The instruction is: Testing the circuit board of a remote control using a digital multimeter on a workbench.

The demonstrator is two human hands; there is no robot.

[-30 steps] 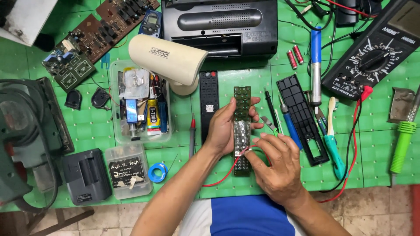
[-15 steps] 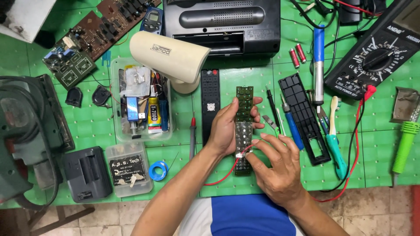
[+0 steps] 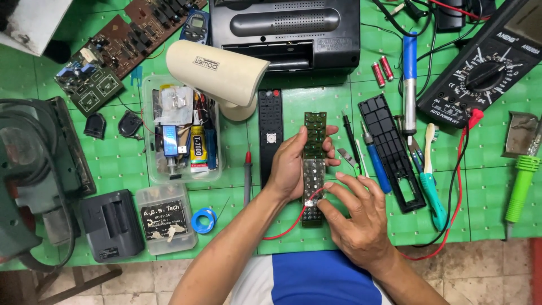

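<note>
On the green mat, centre: a long, narrow green circuit board (image 3: 314, 169) with rows of round contacts was held lengthwise, just right of a black remote-control front (image 3: 271, 135).
Left hand (image 3: 293, 166): it cupped the board from the left, fingers curled under it and the thumb pressed on its near edge; the hold was closed on the board.
Right hand (image 3: 358, 217): it rested at the board's lower end, thumb and forefinger pressed together on a thin red wire (image 3: 293, 220) where it met the board.
Red wire: it looped down and left from the board across the mat.
Right of the board: a black tweezer-like tool (image 3: 351, 138), a blue-handled screwdriver (image 3: 375, 164), then a hollow black plastic remote back shell (image 3: 392, 152), all apart from the hands.
Farther right: a teal toothbrush (image 3: 432, 181) and a black multimeter (image 3: 483, 68) with a dial.
Left of the hands: a clear plastic box (image 3: 180, 133) of small parts and a cream lamp head (image 3: 217, 70) over it.
</note>
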